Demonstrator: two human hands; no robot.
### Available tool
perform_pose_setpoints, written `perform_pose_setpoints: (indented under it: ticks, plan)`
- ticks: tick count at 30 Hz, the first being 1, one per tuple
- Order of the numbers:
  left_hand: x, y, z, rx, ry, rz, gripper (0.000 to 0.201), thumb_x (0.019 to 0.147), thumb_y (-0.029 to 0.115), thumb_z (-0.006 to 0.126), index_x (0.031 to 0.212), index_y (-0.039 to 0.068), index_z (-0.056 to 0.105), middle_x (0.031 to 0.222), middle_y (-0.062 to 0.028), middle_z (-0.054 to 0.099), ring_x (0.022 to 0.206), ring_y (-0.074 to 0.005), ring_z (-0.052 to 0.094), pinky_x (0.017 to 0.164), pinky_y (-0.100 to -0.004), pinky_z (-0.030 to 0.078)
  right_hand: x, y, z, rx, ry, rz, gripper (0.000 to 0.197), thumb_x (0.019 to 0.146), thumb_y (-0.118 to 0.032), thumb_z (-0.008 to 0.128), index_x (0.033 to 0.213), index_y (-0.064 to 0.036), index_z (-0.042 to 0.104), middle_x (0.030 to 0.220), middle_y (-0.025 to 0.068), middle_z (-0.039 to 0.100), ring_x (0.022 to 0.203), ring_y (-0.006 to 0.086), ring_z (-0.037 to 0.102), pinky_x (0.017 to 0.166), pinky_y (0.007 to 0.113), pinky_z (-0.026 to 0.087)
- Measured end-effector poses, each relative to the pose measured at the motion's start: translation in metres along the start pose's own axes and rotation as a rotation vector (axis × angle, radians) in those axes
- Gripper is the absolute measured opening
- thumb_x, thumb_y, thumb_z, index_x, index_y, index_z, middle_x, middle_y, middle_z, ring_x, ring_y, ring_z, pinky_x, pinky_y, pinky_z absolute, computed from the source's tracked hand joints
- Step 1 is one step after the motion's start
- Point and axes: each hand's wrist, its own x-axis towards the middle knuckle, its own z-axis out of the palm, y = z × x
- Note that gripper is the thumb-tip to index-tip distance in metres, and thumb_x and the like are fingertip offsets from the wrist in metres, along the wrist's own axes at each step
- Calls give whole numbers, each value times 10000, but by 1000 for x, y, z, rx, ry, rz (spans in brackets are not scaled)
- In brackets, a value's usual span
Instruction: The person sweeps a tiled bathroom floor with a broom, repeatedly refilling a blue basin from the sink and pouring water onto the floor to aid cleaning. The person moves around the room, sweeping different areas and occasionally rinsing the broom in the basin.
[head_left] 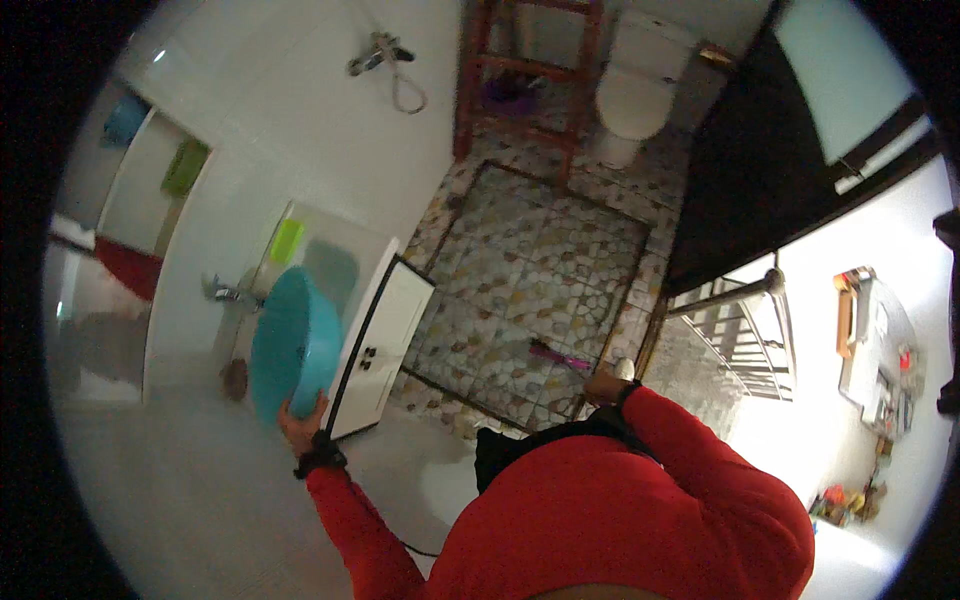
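Observation:
My left hand (301,426) is closed on the near rim of a turquoise basin (293,345). The basin leans on its side over the white washbasin counter (374,246), beside the tap (232,294). Low in front of my body on the right, my right hand (603,387) is closed round the end of a purple brush (562,355). Its dark bristled head points left, above the stone-patterned floor. The fingers of this hand are partly hidden.
A bright green object (287,241) lies on the counter, above a white cabinet (378,350). A mirror cabinet (150,185) hangs on the left. Farther off stand a brown wooden ladder-like frame (575,100) and a toilet (634,100). To the right are an open doorway and metal railing (735,300).

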Motion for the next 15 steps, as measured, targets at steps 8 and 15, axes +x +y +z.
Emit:
perform_pose_setpoints:
  ticks: [8, 15]
  plan:
    - [-15, 31, 33, -959, 320, -533, 763, 787, 217, 761, 1401, 21, 351, 1380, -255, 385, 1267, -400, 409, 987, -524, 439, 15, 18, 33, -132, 41, 173, 184, 787, -198, 677, 695, -55, 608, 676, 115, 573, 605, 283, 521, 576, 423, 446]
    - [3, 23, 13, -798, 207, -481, 898, 783, 320, 749, 1496, 75, 261, 1531, -188, 264, 1399, -378, 261, 1084, -527, 386, 33, 26, 49, -149, -304, 334, 271, 906, -145, 601, 651, -59, 570, 651, 76, 541, 549, 196, 442, 544, 391, 407]
